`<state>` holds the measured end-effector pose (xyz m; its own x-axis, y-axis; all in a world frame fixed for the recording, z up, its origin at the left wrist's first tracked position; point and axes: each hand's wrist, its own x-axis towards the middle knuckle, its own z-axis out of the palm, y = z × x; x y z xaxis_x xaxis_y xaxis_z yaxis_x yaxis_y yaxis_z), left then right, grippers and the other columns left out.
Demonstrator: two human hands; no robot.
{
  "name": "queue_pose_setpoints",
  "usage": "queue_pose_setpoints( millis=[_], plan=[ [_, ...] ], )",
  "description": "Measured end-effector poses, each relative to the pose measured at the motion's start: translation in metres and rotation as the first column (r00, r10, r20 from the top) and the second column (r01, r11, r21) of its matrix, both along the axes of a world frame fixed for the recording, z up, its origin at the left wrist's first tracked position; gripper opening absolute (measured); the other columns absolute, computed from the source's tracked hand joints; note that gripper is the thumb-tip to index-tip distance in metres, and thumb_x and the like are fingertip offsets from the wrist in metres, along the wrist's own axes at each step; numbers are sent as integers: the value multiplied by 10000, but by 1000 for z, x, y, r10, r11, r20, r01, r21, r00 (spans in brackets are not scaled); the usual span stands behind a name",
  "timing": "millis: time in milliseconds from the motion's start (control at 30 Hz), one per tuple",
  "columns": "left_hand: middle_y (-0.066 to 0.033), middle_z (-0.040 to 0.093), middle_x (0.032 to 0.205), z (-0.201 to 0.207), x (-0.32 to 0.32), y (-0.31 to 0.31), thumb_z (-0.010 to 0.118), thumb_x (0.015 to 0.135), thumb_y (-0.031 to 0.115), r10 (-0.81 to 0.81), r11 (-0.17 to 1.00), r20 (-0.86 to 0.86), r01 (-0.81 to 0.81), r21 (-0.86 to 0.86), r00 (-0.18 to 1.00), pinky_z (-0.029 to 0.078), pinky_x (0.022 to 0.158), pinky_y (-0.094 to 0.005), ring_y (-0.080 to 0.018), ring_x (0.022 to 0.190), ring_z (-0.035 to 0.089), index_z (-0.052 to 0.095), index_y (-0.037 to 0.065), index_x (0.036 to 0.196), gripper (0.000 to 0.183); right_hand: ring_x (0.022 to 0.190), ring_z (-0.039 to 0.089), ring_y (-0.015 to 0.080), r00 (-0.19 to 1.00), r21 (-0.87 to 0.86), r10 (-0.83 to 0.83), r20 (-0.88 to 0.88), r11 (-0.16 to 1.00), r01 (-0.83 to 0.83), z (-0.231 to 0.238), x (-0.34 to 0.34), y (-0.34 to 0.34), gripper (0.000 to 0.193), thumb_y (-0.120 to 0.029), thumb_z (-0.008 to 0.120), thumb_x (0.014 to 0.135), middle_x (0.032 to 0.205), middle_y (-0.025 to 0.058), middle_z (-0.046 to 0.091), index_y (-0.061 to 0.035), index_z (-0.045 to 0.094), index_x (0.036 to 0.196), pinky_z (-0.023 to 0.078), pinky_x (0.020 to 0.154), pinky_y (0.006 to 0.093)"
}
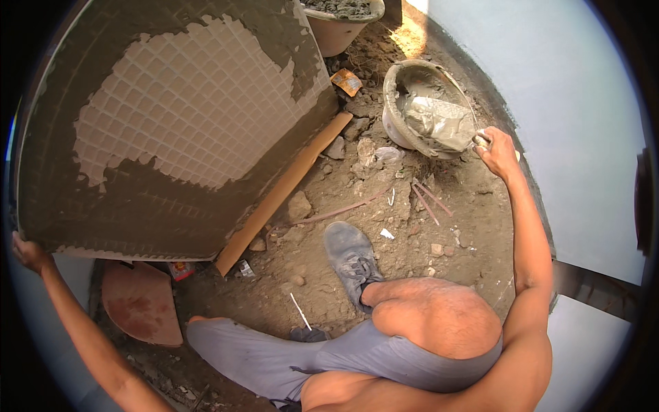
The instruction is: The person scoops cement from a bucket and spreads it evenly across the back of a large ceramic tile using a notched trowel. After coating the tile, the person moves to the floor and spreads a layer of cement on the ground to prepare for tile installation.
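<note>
Right hand (495,152) grips trowel (443,125), long axis running upper-left into bucket (397,129) containing mortar (427,86); left hand (31,254) holds tile (185,103) by lower-left corner.

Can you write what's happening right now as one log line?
left hand: at lower-left corner of gridded panel | right hand: holding trowel in bucket | panel: partly coated, middle bare | bucket: grey mortar inside

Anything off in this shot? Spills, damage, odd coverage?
Coverage on the tile looks odd: mortar coats the surrounding area, but a large ragged patch of bare grid shows mid-face. Litter also lies on the dirt: an orange wrapper near the tile, a white scrap right of the shoe.
</note>
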<state>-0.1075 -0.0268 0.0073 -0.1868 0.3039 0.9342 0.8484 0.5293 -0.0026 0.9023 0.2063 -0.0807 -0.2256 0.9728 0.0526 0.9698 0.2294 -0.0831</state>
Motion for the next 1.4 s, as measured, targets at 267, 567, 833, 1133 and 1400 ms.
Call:
queue_pose_setpoints(
  millis=[267,567,833,1133,1400],
  plan=[
    [-229,646,1112,15,-5,3,540,960,238,67,993,-130,-79,-91,989,486,909,-408,-343,1043,612,648,-31,1121,332,681,553,148,604,-357,-214,-768,925,-127,-55,-113,-89,472,-479,719,837,791,45,573,-52,555,956,497,608,322],
    [-245,556,1260,9,44,27,425,1008,308,-111,989,366,66,133,924,401,1037,-416,-364,1193,515,613,-41,1205,443,756,577,229,267,-553,-536,-801,833,14,-179,-273,-125,283,-122,615,788,845,130,580,14,512,1014,489,684,387],
    [-224,550,1273,14,53,24,435,999,291,-121,987,362,75,139,924,439,1009,-398,-346,1169,541,592,-58,1215,440,1017,636,327,14,-683,-691,-723,717,142,-260,-330,-108,516,-59,641,784,1093,242,624,78,456,1245,502,851,406],
    [-217,559,1193,22,53,24,430,999,311,-167,979,364,110,173,916,438,976,-415,-343,1098,548,596,-80,1161,454,1143,532,466,158,-561,-583,-797,812,163,-214,-343,-81,501,-113,670,811,1180,322,532,55,409,1205,439,958,477],
    [-222,562,1206,26,54,28,426,997,314,-156,978,381,89,187,911,432,992,-409,-342,1128,546,598,-80,1164,461,1047,531,453,311,-277,-285,-907,958,71,-151,-376,-48,445,-113,629,870,1132,272,462,39,348,1179,439,880,512]
  ],
)
